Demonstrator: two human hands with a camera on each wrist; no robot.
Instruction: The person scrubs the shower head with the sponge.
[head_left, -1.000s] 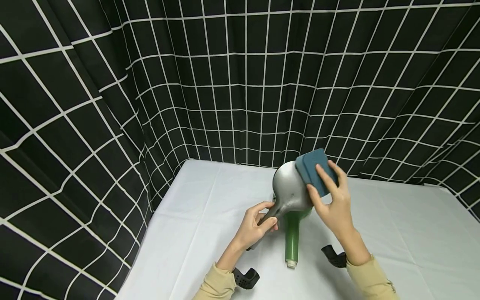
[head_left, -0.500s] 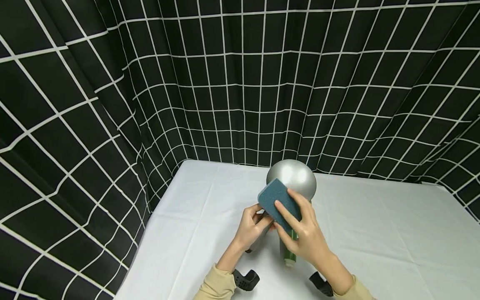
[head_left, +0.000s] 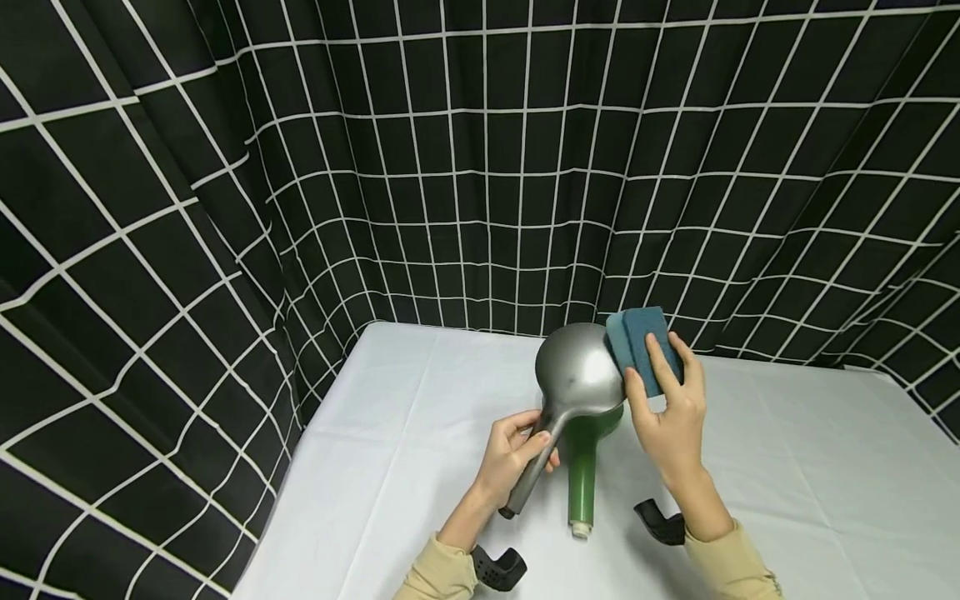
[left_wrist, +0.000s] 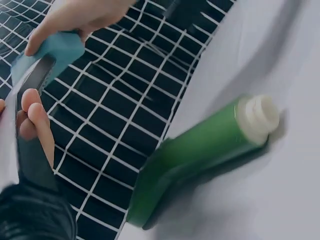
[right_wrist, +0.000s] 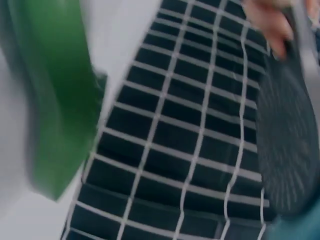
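My left hand (head_left: 510,458) grips the handle of a silver-grey shower head (head_left: 573,367), held up off the table with its smooth back showing. Its dark face with a radiating nozzle pattern appears, blurred, in the right wrist view. In my right hand (head_left: 678,425) is a blue sponge (head_left: 651,350), pinched between thumb and fingers and resting at the right rim of the head. Behind and below lies a green shower head (head_left: 582,479) with a white threaded handle end, on the table. The left wrist view also shows the sponge (left_wrist: 65,50) by the grey head's edge.
A white cloth covers the table (head_left: 405,417). Dark curtains (head_left: 480,167) with a white grid hang behind and to the sides. Black curved mounts (head_left: 501,570) sit at both wrists.
The sponge moved left and down over the neck and handle of the grey shower head, then back to its right rim. The left hand kept its grip; the grey head tilted between frames.
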